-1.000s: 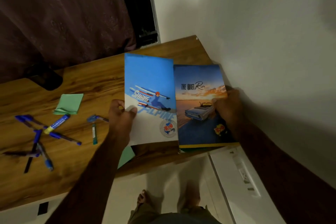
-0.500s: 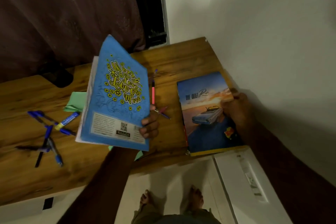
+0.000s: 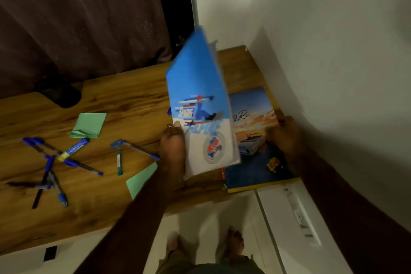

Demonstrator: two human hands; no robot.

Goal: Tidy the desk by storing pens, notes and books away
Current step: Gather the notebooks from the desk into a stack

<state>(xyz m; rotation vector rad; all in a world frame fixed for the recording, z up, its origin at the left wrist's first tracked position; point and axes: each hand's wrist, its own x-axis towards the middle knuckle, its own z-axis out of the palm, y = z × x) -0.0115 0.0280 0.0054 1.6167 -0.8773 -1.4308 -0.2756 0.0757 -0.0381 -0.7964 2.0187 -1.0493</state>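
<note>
Skier book [image 3: 195, 73], car book [image 3: 249, 171], script perhaps "Ride"

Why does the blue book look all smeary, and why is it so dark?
Head view: the blue book in the left hand is smeared by motion blur, its ski picture streaked; the car book held by the right hand looks sharper. Head view: the light is dim, so the curtain looks dark.
</note>
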